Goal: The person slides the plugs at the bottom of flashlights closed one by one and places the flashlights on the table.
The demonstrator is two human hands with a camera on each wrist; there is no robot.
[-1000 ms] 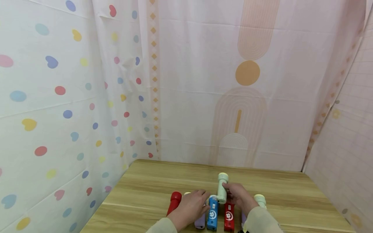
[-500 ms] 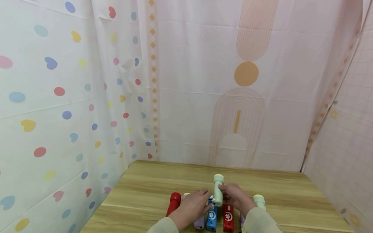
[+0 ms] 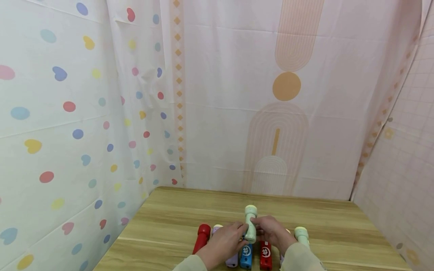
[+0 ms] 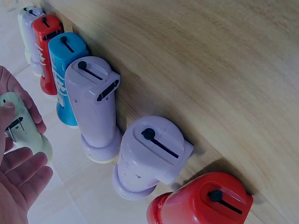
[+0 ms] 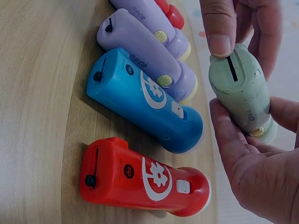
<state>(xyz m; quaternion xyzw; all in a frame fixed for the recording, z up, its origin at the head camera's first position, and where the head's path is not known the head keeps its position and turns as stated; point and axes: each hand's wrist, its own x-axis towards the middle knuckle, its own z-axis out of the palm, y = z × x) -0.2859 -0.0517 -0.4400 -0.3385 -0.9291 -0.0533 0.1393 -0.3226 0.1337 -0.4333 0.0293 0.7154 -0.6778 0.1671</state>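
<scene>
A pale green flashlight [image 3: 251,224] is held above the row by my right hand [image 3: 271,228], its fingers and thumb gripping the body. In the right wrist view the slotted tail of this flashlight [image 5: 238,79] faces the camera. The thumb of my left hand [image 3: 226,238] presses at one end of that slot. The other left fingers [image 4: 29,175] are spread beside the flashlight in the left wrist view, not wrapped round it. Two thin metal prongs [image 4: 14,129] stand out from its side. Under the hands lie a blue flashlight [image 5: 145,102] and a red flashlight [image 5: 147,179].
The row goes on with two lilac flashlights [image 4: 96,102] and a red flashlight [image 3: 202,239] on the left. At the right end lies another pale green flashlight [image 3: 301,235]. All rest on a wooden table [image 3: 190,203], with patterned curtains [image 3: 217,131] behind and beside it.
My right hand has brought the pale green flashlight left and slightly nearer, up to my left hand. My left thumb and fingertips now meet its tail end.
</scene>
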